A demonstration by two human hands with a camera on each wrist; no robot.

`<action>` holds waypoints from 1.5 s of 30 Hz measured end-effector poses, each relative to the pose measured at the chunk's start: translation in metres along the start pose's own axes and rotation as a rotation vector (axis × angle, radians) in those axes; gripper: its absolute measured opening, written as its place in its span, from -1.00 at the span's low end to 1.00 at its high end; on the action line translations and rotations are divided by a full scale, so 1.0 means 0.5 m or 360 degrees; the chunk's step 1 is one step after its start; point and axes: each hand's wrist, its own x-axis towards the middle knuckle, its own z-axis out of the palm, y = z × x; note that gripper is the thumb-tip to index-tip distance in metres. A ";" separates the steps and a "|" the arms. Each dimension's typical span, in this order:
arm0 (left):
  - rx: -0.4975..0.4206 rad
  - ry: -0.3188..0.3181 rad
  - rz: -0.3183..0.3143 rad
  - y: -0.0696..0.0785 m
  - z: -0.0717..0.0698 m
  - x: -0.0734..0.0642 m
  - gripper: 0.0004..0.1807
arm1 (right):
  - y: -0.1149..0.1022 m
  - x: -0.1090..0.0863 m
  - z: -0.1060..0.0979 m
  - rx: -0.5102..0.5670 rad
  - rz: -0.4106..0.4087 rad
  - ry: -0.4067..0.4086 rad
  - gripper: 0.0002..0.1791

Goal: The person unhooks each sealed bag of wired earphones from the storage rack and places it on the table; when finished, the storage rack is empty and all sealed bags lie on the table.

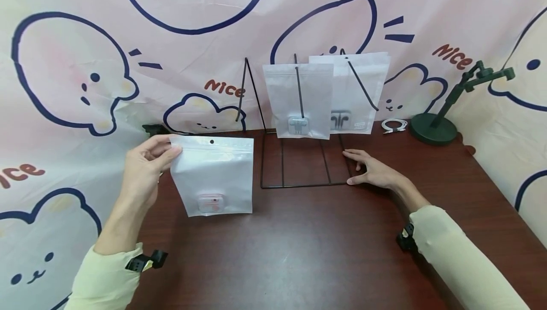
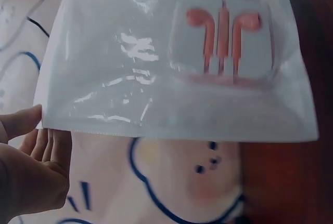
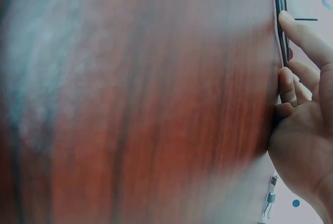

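Brown table [image 1: 273, 253]: bags [image 1: 279, 96] partly hide the black rack [image 1: 303, 186], which the right hand [image 1: 372, 171] touches, fingers wide; the left hand [image 1: 145, 165] pinches another bag [image 1: 213, 172].

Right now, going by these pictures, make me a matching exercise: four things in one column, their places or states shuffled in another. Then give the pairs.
1. White plastic pouch with pink earphones
2. Coiled white cable
3. Black wire rack
4. Dark green stand with a round base

A. Lying just left of the stand, in the head view
B. Touched at one side by the right fingers
C. Standing at the back, near the right edge of the brown table
D. Held at an upper corner by the left fingers

Pairs: 1-D, 2-A, 3-B, 4-C
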 end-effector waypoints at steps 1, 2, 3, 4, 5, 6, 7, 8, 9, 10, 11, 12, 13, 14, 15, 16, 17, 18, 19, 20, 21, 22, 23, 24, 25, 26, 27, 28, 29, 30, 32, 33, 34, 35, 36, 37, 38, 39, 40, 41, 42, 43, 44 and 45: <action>-0.0003 0.0014 -0.0040 -0.011 -0.004 0.007 -0.82 | -0.001 0.000 -0.001 -0.0004 -0.0004 0.0001 0.01; 0.0003 0.0030 -0.0074 -0.021 -0.007 0.014 -0.81 | -0.004 -0.001 -0.003 -0.0005 -0.0004 0.0006 0.00; -0.0008 0.0044 -0.0109 -0.032 -0.009 0.022 -0.81 | -0.006 -0.001 -0.005 -0.0004 -0.0002 0.0009 0.00; -0.0017 0.0060 -0.0141 -0.041 -0.011 0.030 -0.81 | -0.008 -0.002 -0.007 -0.0003 0.0000 0.0014 0.00; -0.0020 0.0075 -0.0169 -0.051 -0.012 0.038 -0.81 | -0.009 -0.001 -0.009 -0.0005 0.0002 0.0016 0.00; -0.0026 0.0092 -0.0193 -0.060 -0.013 0.046 -0.80 | -0.009 -0.001 -0.010 -0.0014 0.0006 0.0018 0.00; -0.0015 0.0107 -0.0218 -0.068 -0.014 0.053 -0.80 | -0.008 0.001 -0.010 -0.0017 0.0008 0.0020 0.00; -0.0008 0.0118 -0.0242 -0.076 -0.014 0.061 -0.79 | -0.006 0.002 -0.010 -0.0016 0.0012 0.0020 0.01; 0.0003 0.0126 -0.0264 -0.083 -0.015 0.069 -0.77 | -0.004 0.003 -0.009 -0.0015 0.0017 0.0018 0.01; 0.0024 0.0138 -0.0284 -0.090 -0.015 0.077 -0.76 | -0.002 0.005 -0.009 -0.0015 0.0020 0.0017 0.01; 0.0043 0.0143 -0.0301 -0.097 -0.015 0.085 -0.74 | 0.000 0.006 -0.008 -0.0017 0.0020 0.0014 0.01; 0.0054 0.0143 -0.0321 -0.103 -0.015 0.093 -0.72 | 0.002 0.006 -0.007 -0.0016 0.0023 0.0014 0.01; 0.0085 0.0138 -0.0337 -0.109 -0.015 0.101 -0.70 | 0.003 0.007 -0.006 -0.0011 0.0024 0.0015 0.01; 0.0114 0.0131 -0.0350 -0.116 -0.015 0.109 -0.68 | 0.004 0.008 -0.005 -0.0012 0.0024 0.0019 0.01; 0.0141 0.0125 -0.0364 -0.122 -0.015 0.115 -0.66 | 0.004 0.007 -0.003 -0.0013 0.0021 0.0023 0.01; 0.0168 0.0118 -0.0379 -0.129 -0.015 0.122 -0.65 | 0.004 0.007 -0.001 -0.0008 0.0019 0.0029 0.01; 0.0202 0.0106 -0.0399 -0.135 -0.015 0.127 -0.63 | 0.004 0.006 0.002 -0.0004 0.0019 0.0033 0.01; 0.0252 0.0099 -0.0423 -0.143 -0.015 0.130 -0.61 | 0.004 0.005 0.005 -0.0003 0.0022 0.0032 0.01; 0.0297 0.0097 -0.0448 -0.152 -0.015 0.134 -0.59 | 0.005 0.004 0.009 -0.0003 0.0018 0.0026 0.01; 0.0325 0.0094 -0.0476 -0.160 -0.014 0.136 -0.56 | 0.005 0.001 0.013 -0.0005 0.0019 0.0016 0.01; 0.0353 0.0087 -0.0509 -0.169 -0.013 0.139 -0.54 | 0.005 -0.002 0.015 -0.0005 0.0026 0.0003 0.01; 0.0387 0.0078 -0.0537 -0.177 -0.012 0.143 -0.52 | 0.006 -0.004 0.017 -0.0005 0.0033 -0.0006 0.01; 0.0408 0.0073 -0.0559 -0.184 -0.009 0.145 -0.49 | 0.006 -0.008 0.018 -0.0010 0.0037 -0.0013 0.01; 0.0423 0.0062 -0.0571 -0.192 -0.006 0.150 -0.47 | 0.007 -0.011 0.018 -0.0013 0.0042 -0.0014 0.01; 0.0419 0.0051 -0.0577 -0.198 -0.003 0.155 -0.46 | 0.007 -0.014 0.016 -0.0014 0.0045 -0.0008 0.01; 0.0423 0.0038 -0.0581 -0.203 0.000 0.159 -0.45 | 0.007 -0.016 0.014 -0.0014 0.0054 0.0003 0.01; 0.0431 0.0029 -0.0580 -0.208 0.003 0.164 -0.44 | 0.007 -0.017 0.011 -0.0013 0.0054 0.0015 0.00; 0.0429 0.0024 -0.0578 -0.212 0.006 0.168 -0.45 | 0.007 -0.018 0.009 -0.0013 0.0047 0.0025 0.00; 0.0424 0.0019 -0.0578 -0.215 0.008 0.172 -0.45 | 0.007 -0.018 0.006 -0.0017 0.0042 0.0030 -0.01; 0.0424 0.0012 -0.0584 -0.219 0.009 0.175 -0.45 | 0.008 -0.018 0.004 -0.0018 0.0038 0.0031 -0.01; 0.0434 0.0008 -0.0607 -0.225 0.010 0.180 -0.46 | 0.007 -0.018 0.002 -0.0026 0.0029 0.0023 0.00; 0.0437 0.0004 -0.0625 -0.229 0.010 0.183 -0.45 | 0.007 -0.018 0.001 -0.0030 0.0027 0.0017 0.00; 0.0432 -0.0001 -0.0644 -0.233 0.009 0.185 -0.45 | 0.007 -0.017 0.001 -0.0032 0.0027 0.0014 0.00; 0.0427 -0.0003 -0.0663 -0.237 0.009 0.187 -0.44 | 0.006 -0.017 0.001 -0.0033 0.0031 0.0013 0.00; 0.0424 -0.0004 -0.0683 -0.242 0.008 0.189 -0.44 | 0.006 -0.017 0.001 -0.0032 0.0032 0.0013 0.00; 0.0422 -0.0001 -0.0701 -0.246 0.008 0.191 -0.44 | 0.005 -0.016 0.001 -0.0032 0.0033 0.0014 0.00; 0.0418 0.0002 -0.0719 -0.250 0.007 0.193 -0.43 | 0.004 -0.015 0.002 -0.0032 0.0035 0.0014 0.00; 0.0412 0.0006 -0.0738 -0.254 0.006 0.194 -0.42 | 0.004 -0.013 0.003 -0.0029 0.0036 0.0016 0.00; 0.0406 0.0010 -0.0754 -0.258 0.005 0.196 -0.42 | 0.003 -0.011 0.003 -0.0031 0.0034 0.0016 0.00; 0.0402 0.0014 -0.0772 -0.262 0.004 0.197 -0.42 | 0.003 -0.010 0.004 -0.0032 0.0033 0.0017 0.00; 0.0401 0.0011 -0.0789 -0.265 0.004 0.198 -0.41 | 0.002 -0.008 0.004 -0.0036 0.0028 0.0016 0.00; 0.0396 0.0008 -0.0803 -0.268 0.003 0.198 -0.40 | 0.002 -0.007 0.004 -0.0039 0.0026 0.0014 0.00; 0.0393 -0.0003 -0.0818 -0.270 0.003 0.198 -0.40 | 0.002 -0.005 0.005 -0.0041 0.0023 0.0013 0.00; 0.0385 -0.0016 -0.0828 -0.273 0.003 0.197 -0.38 | 0.002 -0.004 0.005 -0.0043 0.0020 0.0013 -0.01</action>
